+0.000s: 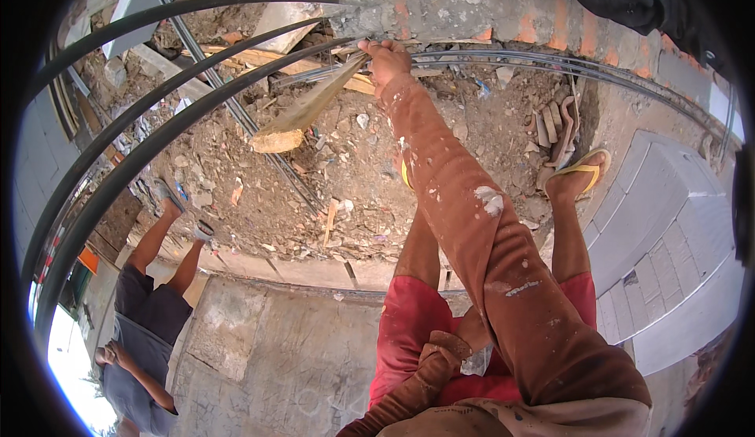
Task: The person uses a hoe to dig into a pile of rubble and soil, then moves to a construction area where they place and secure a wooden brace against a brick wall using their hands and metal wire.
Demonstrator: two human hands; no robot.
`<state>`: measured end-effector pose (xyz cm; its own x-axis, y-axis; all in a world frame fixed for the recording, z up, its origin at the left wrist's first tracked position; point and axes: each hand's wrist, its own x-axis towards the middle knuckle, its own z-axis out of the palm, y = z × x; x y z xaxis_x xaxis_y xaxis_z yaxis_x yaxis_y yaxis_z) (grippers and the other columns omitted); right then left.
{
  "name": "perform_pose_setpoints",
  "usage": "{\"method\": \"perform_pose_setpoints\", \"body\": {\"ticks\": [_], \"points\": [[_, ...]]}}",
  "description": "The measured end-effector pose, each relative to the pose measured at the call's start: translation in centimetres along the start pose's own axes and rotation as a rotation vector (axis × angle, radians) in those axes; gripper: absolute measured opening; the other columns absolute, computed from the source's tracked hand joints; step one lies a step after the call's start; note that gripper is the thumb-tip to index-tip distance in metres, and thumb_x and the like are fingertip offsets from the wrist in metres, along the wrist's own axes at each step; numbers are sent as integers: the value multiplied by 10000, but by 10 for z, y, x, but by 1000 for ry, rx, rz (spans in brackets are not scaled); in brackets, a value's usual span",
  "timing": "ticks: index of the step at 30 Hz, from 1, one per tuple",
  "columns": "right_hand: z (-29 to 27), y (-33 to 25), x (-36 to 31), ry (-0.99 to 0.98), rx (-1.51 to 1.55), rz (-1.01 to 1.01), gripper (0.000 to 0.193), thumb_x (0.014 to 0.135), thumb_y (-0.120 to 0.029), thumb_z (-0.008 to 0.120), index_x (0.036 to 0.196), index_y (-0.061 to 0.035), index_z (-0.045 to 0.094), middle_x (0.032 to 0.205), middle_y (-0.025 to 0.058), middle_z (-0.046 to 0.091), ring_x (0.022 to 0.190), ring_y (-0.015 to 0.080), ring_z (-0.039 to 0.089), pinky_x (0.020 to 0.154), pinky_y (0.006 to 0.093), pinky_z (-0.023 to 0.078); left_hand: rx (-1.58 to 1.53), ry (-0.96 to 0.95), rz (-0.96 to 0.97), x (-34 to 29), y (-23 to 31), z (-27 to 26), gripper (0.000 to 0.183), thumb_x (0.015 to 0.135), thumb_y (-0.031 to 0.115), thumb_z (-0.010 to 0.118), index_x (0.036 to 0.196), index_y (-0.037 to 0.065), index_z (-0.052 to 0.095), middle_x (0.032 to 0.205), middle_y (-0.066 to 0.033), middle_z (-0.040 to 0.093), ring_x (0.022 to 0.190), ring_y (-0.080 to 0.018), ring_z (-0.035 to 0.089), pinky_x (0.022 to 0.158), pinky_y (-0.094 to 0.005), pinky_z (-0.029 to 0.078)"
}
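Observation:
My right arm, in a paint-spotted brown sleeve, reaches far forward. At its end my right hand [387,61] is closed round the narrow upper end of a wooden board [311,105], beside the brick wall. The board slants toward the lower left, its pale cut end nearest me, over the rubble. Close to my fingers the lowest black pipe [236,91] meets the wall. My left hand [472,331] rests low at my lap, partly under the right sleeve; its fingers are hidden.
Broken rubble [354,169] fills the trench before the brick wall [448,4]. Thin metal rods [212,71] cross it. Stacked grey blocks [661,256] stand at the right. A person [145,342] stands at the lower left; another person's dark sleeve [605,0] shows at the upper right.

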<state>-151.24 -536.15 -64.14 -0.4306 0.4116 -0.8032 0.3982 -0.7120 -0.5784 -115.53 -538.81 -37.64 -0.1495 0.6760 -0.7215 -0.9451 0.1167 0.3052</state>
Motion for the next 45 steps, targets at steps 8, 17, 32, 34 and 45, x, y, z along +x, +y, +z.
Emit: {"method": "perform_pose_setpoints", "body": {"ticks": [8, 17, 32, 34, 45], "points": [[-11, 7, 11, 166, -6, -4, 245, 727, 7, 655, 794, -100, 445, 709, 18, 573, 492, 104, 443, 427, 244, 356, 159, 21, 128, 2, -3, 1, 444, 832, 114, 561, 1234, 0, 410, 1216, -121, 490, 1126, -201, 459, 957, -335, 370], [-27, -3, 15, 81, -57, -73, 193, 748, 36, 600, 803, -100, 473, 765, 33, 577, 560, 124, 490, 622, 243, 410, -120, 46, -144, 3, 18, 3, 447, 821, 121, 555, 1226, -4, 417, 1212, -126, 492, 1121, -213, 463, 952, -335, 367], [-48, -19, -3, -319, -602, -219, 224, 833, -181, 496, 957, -123, 674, 967, 23, 665, 890, 168, 600, 816, 277, 429, -396, 187, -150, 7, 16, 9, 541, 783, 129, 556, 1268, 25, 341, 1183, -145, 503, 1080, -228, 496, 900, -324, 390], [-50, -25, 1, -285, -581, -170, 223, 833, -190, 502, 960, -117, 671, 980, 29, 662, 899, 166, 598, 821, 277, 427, -7, 95, -126, 6, 23, 8, 547, 775, 125, 553, 1268, 20, 340, 1114, -138, 527, 1019, -236, 522, 863, -315, 406], [-129, -81, 10, -309, -1270, -289, 302, 874, -321, 425, 1005, -151, 637, 1020, 134, 612, 960, 309, 571, 848, 384, 419, 117, 147, -56, 6, 23, 18, 346, 838, 131, 534, 1140, 45, 390, 874, -43, 502, 798, -121, 476, 734, -253, 400]]}}
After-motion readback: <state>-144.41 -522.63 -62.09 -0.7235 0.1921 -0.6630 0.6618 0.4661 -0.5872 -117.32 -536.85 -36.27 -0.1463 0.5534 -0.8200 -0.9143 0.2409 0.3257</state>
